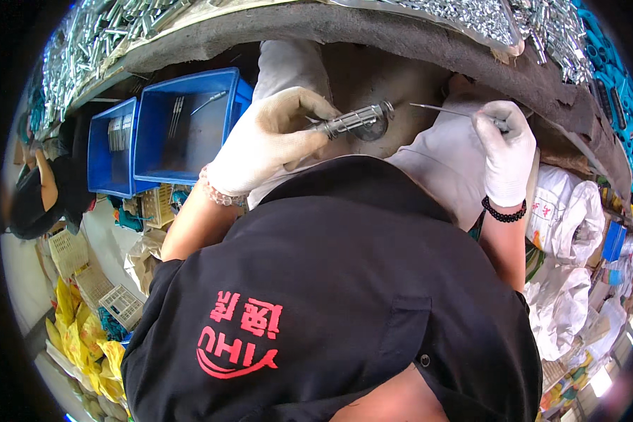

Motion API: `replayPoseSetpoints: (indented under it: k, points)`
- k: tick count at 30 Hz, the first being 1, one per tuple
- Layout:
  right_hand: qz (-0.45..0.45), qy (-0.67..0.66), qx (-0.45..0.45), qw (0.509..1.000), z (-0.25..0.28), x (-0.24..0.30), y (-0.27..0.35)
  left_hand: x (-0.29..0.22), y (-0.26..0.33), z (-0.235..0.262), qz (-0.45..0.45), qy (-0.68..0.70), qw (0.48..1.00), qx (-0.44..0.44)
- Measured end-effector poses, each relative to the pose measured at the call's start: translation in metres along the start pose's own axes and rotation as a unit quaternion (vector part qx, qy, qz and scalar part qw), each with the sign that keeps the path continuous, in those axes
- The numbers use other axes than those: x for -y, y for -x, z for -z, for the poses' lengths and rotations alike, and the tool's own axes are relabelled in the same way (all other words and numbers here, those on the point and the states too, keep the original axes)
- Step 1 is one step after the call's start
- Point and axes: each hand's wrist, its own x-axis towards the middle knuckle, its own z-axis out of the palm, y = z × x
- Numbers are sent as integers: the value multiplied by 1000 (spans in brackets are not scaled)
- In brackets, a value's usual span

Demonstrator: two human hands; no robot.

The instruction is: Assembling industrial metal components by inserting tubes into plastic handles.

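Observation:
My left hand (264, 141), in a white glove, pinches one end of a slotted metal cylinder (355, 121) between thumb and fingers. The cylinder lies nearly level over my lap, its free end toward the right, with a dark rounded part showing under it. My right hand (505, 144), also gloved, is closed on a thin metal rod (443, 110). The rod's slim tip reaches left toward the cylinder's free end, with a gap between them. What sits at the rod's other end is mostly hidden by my fingers.
A workbench edge covered in grey cloth (316, 22) runs across the far side, heaped with small metal parts (464, 17). Two blue bins (183, 172) stand at left, holding a few rods. White sacks (566, 218) lie at right. Another person (46, 183) is at far left.

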Motion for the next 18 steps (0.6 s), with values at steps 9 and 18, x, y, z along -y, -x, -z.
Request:
replayPoseSetpoints:
  k: [9,18]
  points:
    - [61,18,157,986,-56,31,2,-4,3,-10,36,45,998,16]
    - [60,43,162,984,-65,35,-1,14,0,-2,42,33,999,11]
